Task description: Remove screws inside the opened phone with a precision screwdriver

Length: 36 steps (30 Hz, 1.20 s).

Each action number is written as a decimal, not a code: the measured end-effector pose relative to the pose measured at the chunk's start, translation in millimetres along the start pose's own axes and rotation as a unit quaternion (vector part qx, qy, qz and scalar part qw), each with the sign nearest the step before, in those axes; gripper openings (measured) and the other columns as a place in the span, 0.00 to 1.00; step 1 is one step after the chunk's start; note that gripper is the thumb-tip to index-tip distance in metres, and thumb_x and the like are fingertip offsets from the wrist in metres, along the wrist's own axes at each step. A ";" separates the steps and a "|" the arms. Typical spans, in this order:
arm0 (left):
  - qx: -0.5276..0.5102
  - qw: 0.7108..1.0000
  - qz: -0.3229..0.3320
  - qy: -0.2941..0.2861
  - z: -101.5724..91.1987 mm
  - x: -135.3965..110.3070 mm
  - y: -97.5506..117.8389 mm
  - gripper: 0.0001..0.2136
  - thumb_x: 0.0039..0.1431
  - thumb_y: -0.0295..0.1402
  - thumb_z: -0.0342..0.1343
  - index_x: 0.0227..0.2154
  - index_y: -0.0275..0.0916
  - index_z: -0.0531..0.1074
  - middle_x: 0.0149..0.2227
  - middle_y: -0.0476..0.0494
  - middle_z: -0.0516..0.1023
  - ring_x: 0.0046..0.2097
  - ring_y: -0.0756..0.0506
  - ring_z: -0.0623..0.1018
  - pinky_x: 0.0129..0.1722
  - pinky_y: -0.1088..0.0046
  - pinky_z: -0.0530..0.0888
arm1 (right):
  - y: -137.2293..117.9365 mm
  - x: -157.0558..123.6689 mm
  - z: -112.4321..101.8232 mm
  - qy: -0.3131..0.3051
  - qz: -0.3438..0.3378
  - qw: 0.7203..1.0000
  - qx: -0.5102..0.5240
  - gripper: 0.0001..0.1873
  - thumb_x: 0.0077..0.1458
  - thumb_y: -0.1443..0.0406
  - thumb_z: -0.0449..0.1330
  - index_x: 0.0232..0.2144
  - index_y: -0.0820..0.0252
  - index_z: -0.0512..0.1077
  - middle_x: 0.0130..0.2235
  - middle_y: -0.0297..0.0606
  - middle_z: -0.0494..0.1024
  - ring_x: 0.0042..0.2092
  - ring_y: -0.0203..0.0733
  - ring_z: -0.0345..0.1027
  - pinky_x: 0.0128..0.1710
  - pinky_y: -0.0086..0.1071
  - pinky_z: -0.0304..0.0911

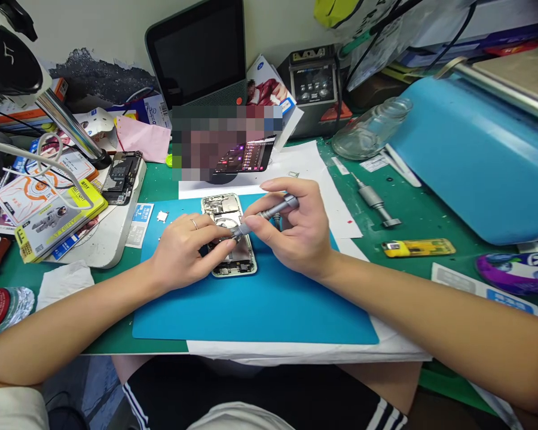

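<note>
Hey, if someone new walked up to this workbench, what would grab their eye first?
Likely the opened phone on the bright blue mat, with the right hand holding a grey screwdriver over it and the left hand at the tool's lower end. Next, the large blue curved panel at right and the dark-screened display standing behind.

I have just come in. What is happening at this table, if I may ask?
A person is busy with an opened phone that lies on a blue mat. The right hand holds a grey screwdriver slanted over it. The fingertips of the left hand are at the tool's lower end; whether they grip it is hard to tell. A second screwdriver lies to the right, beyond the mat.
</note>
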State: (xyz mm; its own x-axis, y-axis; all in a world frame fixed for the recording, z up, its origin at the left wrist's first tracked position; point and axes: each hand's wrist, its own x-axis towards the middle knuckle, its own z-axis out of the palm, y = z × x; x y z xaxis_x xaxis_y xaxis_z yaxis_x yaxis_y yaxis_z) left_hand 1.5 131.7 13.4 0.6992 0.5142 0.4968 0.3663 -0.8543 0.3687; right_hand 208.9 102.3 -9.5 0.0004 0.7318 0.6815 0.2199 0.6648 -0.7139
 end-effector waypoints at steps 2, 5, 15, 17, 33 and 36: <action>0.009 1.000 0.006 0.023 -4.2 1.1 4.0 0.07 0.67 0.33 0.56 0.40 0.37 0.77 0.31 0.46 0.78 0.33 0.48 0.76 0.36 0.69 0.70 | -0.3 1.0 0.5 0.004 -0.009 1.000 0.019 0.28 0.57 0.72 0.65 0.55 0.48 0.63 0.34 0.28 0.74 0.34 0.34 0.77 0.34 0.32 0.74; 0.032 0.995 0.075 0.062 -9.5 -1.1 19.2 0.05 0.64 0.28 0.57 0.40 0.36 0.75 0.32 0.45 0.78 0.34 0.47 0.75 0.39 0.66 0.72 | 0.0 2.7 0.8 0.012 -0.021 0.999 0.033 0.30 0.57 0.71 0.65 0.57 0.46 0.61 0.33 0.28 0.73 0.33 0.35 0.76 0.35 0.34 0.74; -0.018 0.927 0.286 -0.244 -1.0 -22.8 54.3 0.23 0.68 0.45 0.49 0.57 0.36 0.72 0.64 0.34 0.68 0.68 0.34 0.63 0.66 0.48 0.62 | 6.1 4.8 -1.0 0.036 0.011 0.999 0.039 0.20 0.58 0.60 0.67 0.47 0.45 0.63 0.31 0.27 0.71 0.30 0.38 0.76 0.30 0.37 0.72; -0.023 0.918 0.267 -0.294 -1.8 -24.4 51.9 0.26 0.67 0.49 0.48 0.61 0.38 0.68 0.70 0.35 0.59 0.73 0.32 0.52 0.68 0.43 0.55 | 5.1 3.8 -1.0 0.039 0.015 0.998 0.038 0.18 0.58 0.59 0.67 0.46 0.46 0.63 0.32 0.28 0.71 0.30 0.37 0.76 0.30 0.37 0.72; -0.078 0.902 0.200 -0.375 -3.0 -29.8 53.3 0.34 0.58 0.44 0.59 0.67 0.42 0.61 0.73 0.35 0.51 0.72 0.28 0.53 0.69 0.40 0.50 | -10.4 -2.8 -3.6 -0.074 -0.107 0.990 -0.058 0.19 0.56 0.69 0.64 0.47 0.47 0.65 0.28 0.28 0.76 0.27 0.38 0.72 0.28 0.37 0.71; -0.069 0.902 0.197 -0.379 -2.7 -30.3 54.2 0.33 0.59 0.43 0.59 0.67 0.43 0.61 0.73 0.36 0.50 0.72 0.29 0.52 0.70 0.41 0.48 | -10.1 -2.4 -3.9 -0.091 -0.140 0.982 -0.090 0.19 0.56 0.70 0.64 0.48 0.49 0.65 0.28 0.28 0.77 0.27 0.38 0.71 0.30 0.37 0.71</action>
State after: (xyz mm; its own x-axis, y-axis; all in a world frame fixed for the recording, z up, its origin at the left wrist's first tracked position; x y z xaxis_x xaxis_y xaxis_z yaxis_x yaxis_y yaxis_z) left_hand -1.5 70.1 20.5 0.9962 -0.0720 -0.0488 -0.0464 -0.9147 0.4015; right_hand 210.5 93.3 -3.3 -0.2556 0.5490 0.7958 0.3544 0.8190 -0.4512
